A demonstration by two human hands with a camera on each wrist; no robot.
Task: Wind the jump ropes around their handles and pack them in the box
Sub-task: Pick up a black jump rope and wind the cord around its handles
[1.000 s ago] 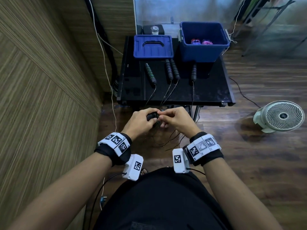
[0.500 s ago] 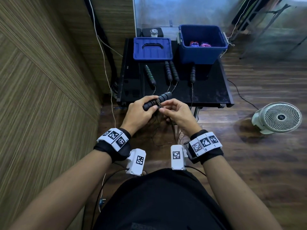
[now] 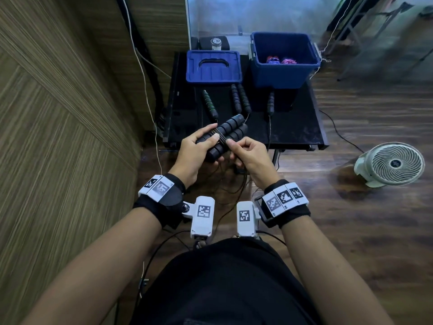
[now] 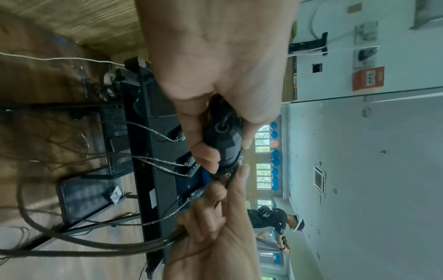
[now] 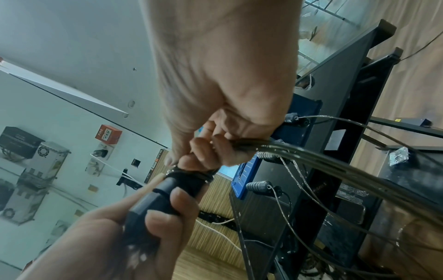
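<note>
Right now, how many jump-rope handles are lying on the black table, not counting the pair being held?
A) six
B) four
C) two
B: in the head view one green-banded handle, a side-by-side black pair and one single black handle lie on the black table.

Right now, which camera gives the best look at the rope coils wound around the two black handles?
The head view: the rope coils show crossing both black handles. The right wrist view shows the coils close up, partly behind fingers. The left wrist view mostly shows the handle end, with the coils largely hidden.
</note>
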